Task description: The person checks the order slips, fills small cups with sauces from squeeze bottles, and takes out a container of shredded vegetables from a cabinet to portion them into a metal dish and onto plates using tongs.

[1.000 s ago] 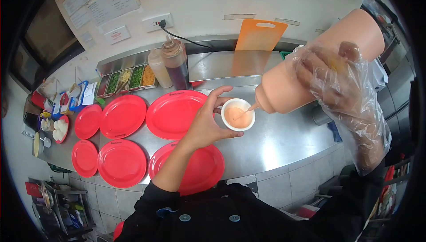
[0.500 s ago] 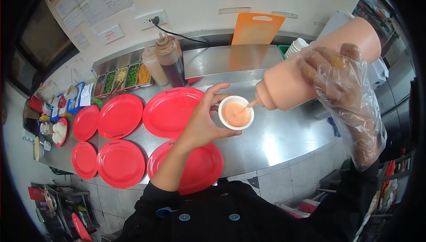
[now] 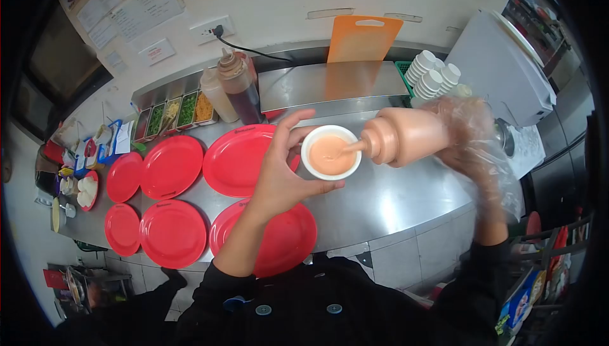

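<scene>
In the head view, the cup [image 3: 332,177] is being held over the counter [image 3: 374,213] by the left hand [image 3: 279,171], clamped between thumb and fingers. The bottle [image 3: 411,137] is being gripped, tilted, by the gloved, blurred right hand [image 3: 469,138]. The nozzle [image 3: 356,147] is being aimed into the cup. Overflow is seemingly being risked through overlong squeezing; sauce [image 3: 325,156] could be spilled through nozzle drift.

Left hand [image 3: 283,169] bare, curled in C-shape; right hand [image 3: 466,131] gloved, blurred, gripping.
</scene>
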Motion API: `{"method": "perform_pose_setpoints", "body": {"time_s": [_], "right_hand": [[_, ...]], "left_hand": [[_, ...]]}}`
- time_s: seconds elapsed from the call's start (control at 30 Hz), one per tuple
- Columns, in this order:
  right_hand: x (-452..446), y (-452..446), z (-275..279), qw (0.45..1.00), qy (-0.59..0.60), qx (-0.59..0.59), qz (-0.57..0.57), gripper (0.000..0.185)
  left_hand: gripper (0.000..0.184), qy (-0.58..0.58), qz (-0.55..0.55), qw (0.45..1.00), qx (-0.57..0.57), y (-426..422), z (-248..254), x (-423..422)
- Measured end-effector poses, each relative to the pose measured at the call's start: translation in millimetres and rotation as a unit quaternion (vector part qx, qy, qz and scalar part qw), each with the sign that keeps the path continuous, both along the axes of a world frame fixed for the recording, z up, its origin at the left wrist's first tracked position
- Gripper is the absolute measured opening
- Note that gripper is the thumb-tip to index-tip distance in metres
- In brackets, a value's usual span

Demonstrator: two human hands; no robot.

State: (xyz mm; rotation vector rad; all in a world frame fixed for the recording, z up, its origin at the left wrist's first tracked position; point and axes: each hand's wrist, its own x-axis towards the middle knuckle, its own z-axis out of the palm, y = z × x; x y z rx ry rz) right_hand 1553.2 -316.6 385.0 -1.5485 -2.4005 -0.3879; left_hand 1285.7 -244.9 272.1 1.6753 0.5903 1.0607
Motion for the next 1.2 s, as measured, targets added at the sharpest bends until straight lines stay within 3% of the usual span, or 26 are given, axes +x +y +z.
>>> {"method": "perform_pose_setpoints", "body": {"time_s": [0.03, 0.07, 0.1, 0.23, 0.3, 0.37, 0.43, 0.5, 0.53, 0.6, 0.77, 0.8, 0.87, 0.9, 0.97, 1.0, 1.03, 1.07, 1.1, 1.17, 1.2], "right_hand": [[-1.3, -2.9, -3.2, 0.997, 0.039, -0.06, -0.02, 0.054], [8.4, 1.6, -30.8, 0.971, 0.223, -0.084, -0.036, 0.052], [19.3, 9.3, -66.2, 0.91, 0.399, -0.105, -0.05, 0.049], [17.3, 14.1, -115.7, 0.868, 0.491, -0.075, -0.012, 0.062], [12.0, 17.5, -127.5, 0.724, 0.687, -0.062, -0.022, 0.069], [42.0, 25.9, -146.6, 0.72, 0.69, -0.067, -0.036, 0.069], [74.9, 33.1, -158.2, 0.712, 0.688, -0.021, -0.143, 0.07], [96.4, 44.4, -151.9, 0.729, 0.648, 0.126, -0.184, 0.066], [110.9, 53.0, -149.0, 0.729, 0.657, 0.107, -0.161, 0.066], [141.1, 79.0, -156.1, 0.748, 0.606, 0.238, -0.128, 0.062], [203.3, 131.2, -226.7, 0.807, 0.414, 0.338, -0.252, 0.061], [213.3, 136.5, -240.2, 0.815, 0.368, 0.351, -0.278, 0.061], [227.1, 141.9, -261.0, 0.823, 0.3, 0.371, -0.309, 0.06], [229.7, 140.3, -267.6, 0.825, 0.279, 0.383, -0.308, 0.06], [221.7, 129.5, -263.4, 0.842, 0.298, 0.356, -0.275, 0.055], [221.9, 129.3, -265.8, 0.843, 0.299, 0.354, -0.273, 0.055], [230.2, 133.7, -270.2, 0.867, 0.14, 0.188, -0.44, 0.054], [238.5, 136.7, -274.1, 0.82, -0.033, 0.007, -0.571, 0.055], [241.1, 136.9, -276.4, 0.821, -0.034, 0.008, -0.57, 0.055], [249.6, 130.7, -284.2, 0.879, 0.125, 0.238, -0.394, 0.055], [324.1, 148.9, -333.8, 0.87, 0.12, 0.14, -0.458, 0.051]], "left_hand": [[0.101, -0.026, 0.007, 1.0, -0.004, -1.7, 3.3, 2.3], [0.101, -0.052, 0.013, 0.999, -0.008, -3.3, 6.6, 4.8], [0.101, -0.051, 0.011, 0.999, -0.008, -4.6, 10.2, 8.8], [0.099, -0.089, 0.042, 0.995, -0.022, -7.5, 18.8, 33.6], [0.099, -0.1, 0.055, 0.993, -0.016, -5.3, 19.6, 40.1], [0.096, -0.114, 0.091, 0.989, -0.013, -1.5, 18.3, 37.2], [0.094, -0.122, 0.118, 0.985, -0.005, 5.8, 14.3, 22.2], [0.094, -0.09, 0.212, 0.973, 0.027, 13.7, 5.9, -9.4], [0.092, -0.044, 0.261, 0.963, 0.056, 19.3, -5.6, -32.1], [0.091, 0.003, 0.344, 0.937, 0.053, 19.9, -22.3, -79.2], [0.088, 0.188, 0.569, 0.801, 0.013, -9.5, -84.5, -214.3], [0.088, 0.189, 0.587, 0.787, 0.011, -15.5, -104.0, -244.6], [0.091, 0.283, 0.649, 0.706, 0.024, -25.5, -145.0, -305.2], [0.091, 0.283, 0.655, 0.7, 0.022, -30.7, -156.9, -328.5], [0.093, 0.358, 0.681, 0.638, -0.03, -41.4, -175.4, -366.1], [0.093, 0.359, 0.683, 0.635, -0.032, -46.0, -180.9, -378.5], [0.093, 0.356, 0.7, 0.615, -0.073, -49.6, -186.0, -388.7], [0.092, 0.352, 0.715, 0.593, -0.114, -52.2, -191.5, -397.6], [0.092, 0.352, 0.716, 0.593, -0.115, -53.3, -202.1, -409.0], [0.106, 0.339, 0.729, 0.576, -0.149, -57.5, -220.3, -430.1], [0.106, 0.341, 0.727, 0.578, -0.148, -61.0, -217.9, -433.4]]}}
